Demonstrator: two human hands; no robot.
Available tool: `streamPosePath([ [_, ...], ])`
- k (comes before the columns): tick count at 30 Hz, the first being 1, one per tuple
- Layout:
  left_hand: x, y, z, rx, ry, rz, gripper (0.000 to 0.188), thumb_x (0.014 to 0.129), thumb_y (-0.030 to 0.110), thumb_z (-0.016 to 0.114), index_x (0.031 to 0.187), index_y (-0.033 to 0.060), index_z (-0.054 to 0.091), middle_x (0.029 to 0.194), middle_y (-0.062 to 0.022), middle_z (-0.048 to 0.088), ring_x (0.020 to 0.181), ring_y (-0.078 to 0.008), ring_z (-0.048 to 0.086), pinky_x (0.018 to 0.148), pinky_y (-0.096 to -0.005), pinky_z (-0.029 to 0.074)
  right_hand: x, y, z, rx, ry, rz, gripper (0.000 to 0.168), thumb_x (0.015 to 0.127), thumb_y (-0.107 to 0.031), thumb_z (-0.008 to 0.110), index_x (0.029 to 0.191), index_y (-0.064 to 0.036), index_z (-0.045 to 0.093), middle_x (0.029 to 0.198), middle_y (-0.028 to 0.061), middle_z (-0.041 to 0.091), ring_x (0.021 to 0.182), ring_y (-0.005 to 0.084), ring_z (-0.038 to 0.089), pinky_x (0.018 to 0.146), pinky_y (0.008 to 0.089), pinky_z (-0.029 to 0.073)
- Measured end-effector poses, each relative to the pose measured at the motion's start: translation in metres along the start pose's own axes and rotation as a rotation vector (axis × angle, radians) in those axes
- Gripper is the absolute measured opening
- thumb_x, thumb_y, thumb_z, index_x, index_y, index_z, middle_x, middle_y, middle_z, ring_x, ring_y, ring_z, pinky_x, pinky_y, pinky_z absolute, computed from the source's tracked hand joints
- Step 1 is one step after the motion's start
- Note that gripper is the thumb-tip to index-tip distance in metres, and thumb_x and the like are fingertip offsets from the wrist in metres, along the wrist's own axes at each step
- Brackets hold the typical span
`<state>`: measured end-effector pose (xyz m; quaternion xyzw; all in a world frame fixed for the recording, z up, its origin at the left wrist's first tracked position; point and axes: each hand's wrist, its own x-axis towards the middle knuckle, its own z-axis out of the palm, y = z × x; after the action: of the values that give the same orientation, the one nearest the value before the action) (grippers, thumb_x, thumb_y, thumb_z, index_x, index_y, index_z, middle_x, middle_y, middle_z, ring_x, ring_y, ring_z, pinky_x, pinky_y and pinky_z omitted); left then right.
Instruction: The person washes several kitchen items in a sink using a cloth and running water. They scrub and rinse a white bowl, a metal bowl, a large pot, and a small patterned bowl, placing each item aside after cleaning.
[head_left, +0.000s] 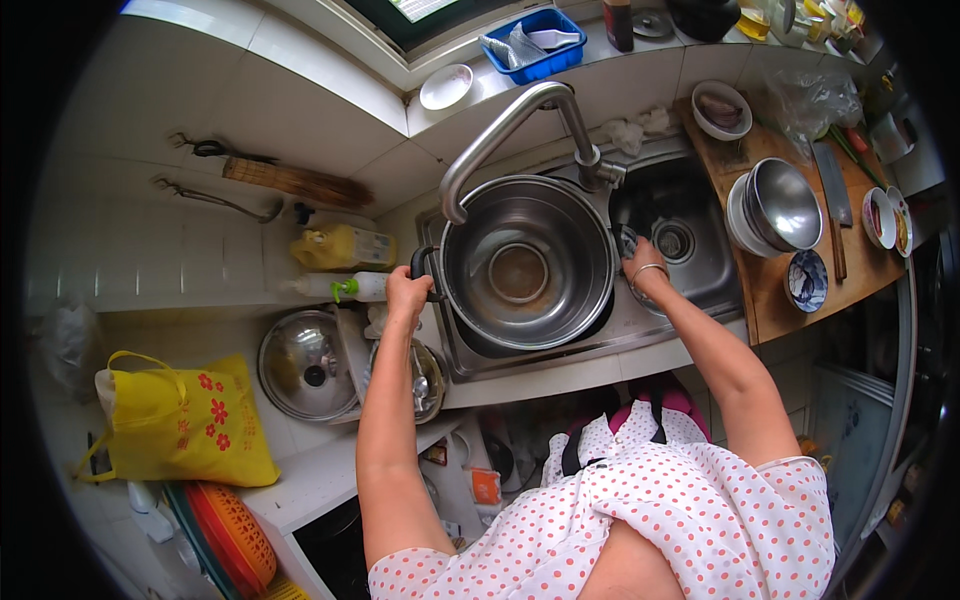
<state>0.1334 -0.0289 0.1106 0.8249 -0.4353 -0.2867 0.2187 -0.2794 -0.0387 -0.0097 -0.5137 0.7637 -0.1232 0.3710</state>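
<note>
A large stainless steel pot (480, 270) rests over the left basin of the steel sink (480, 367), with a little brownish liquid or staining on its bottom. My left hand (409, 294) grips the pot's black side handle (421, 264). On the opposite side, my right hand (643, 259) holds a small grey scrubber or cloth (628, 240) against the pot's outer right side, where the other handle is mostly hidden. Above the pot's rim arches the metal faucet (502, 127); I cannot tell whether water is running. My right hand is over the left part of the right basin (709, 262).
At right, a wooden cutting board (787, 322) carries a cleaver (831, 184), steel bowls (786, 202) and small dishes. Left of the sink stand a yellow jug (345, 249), a pump bottle (367, 286) and a glass pot lid (309, 367). A yellow bag (187, 427) lies farther left.
</note>
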Motion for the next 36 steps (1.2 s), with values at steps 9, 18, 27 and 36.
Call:
streamPosePath([
  [9,0.015,-0.036,0.032,-0.099,0.0,-0.114,0.017,0.063,0.006,0.061,0.076,-0.0041,0.062,0.063,-0.0081,0.06,0.056,-0.0171,0.055,0.052,-0.0335,0.042,-0.033,0.002,-0.032,-0.063,0.2,-0.269,0.063,0.07,-0.029,0.071,0.124,-0.004,0.049,0.114,0.021,0.056,0.104,0.0384,0.056,0.088,0.0425,0.047],
  [18,0.027,-0.055,0.064,0.439,0.051,-0.134,0.033,0.067,0.021,0.066,0.085,-0.0064,0.066,0.09,-0.024,0.067,0.087,-0.0373,0.065,0.076,-0.0435,0.05,-0.118,0.055,-0.016,-0.167,-0.094,-0.65,0.065,0.068,-0.019,0.072,0.126,-0.002,0.049,0.129,0.019,0.045,0.121,0.0344,0.042,0.101,0.0436,0.034],
  [27,0.011,-0.021,0.065,0.916,-0.108,-0.111,0.028,0.077,0.021,0.063,0.097,0.0039,0.07,0.105,-0.019,0.066,0.1,-0.0354,0.064,0.082,-0.0438,0.052,-0.134,0.07,-0.115,1.072,0.268,0.13,0.03,0.091,-0.027,0.06,0.108,-0.002,0.057,0.096,0.0048,0.063,0.07,0.011,0.063,0.061,0.0248,0.051],
  [36,-0.053,0.077,0.1,0.257,-0.187,0.407,0.028,0.08,0.024,0.062,0.095,0.0003,0.067,0.083,-0.0191,0.068,0.077,-0.0302,0.068,0.071,-0.0405,0.052,-0.067,0.116,-0.299,0.97,0.564,-0.023,0.072,0.084,-0.034,0.065,0.141,-0.003,0.033,0.136,0.0121,0.043,0.121,0.0204,0.045,0.089,0.0375,0.043],
])
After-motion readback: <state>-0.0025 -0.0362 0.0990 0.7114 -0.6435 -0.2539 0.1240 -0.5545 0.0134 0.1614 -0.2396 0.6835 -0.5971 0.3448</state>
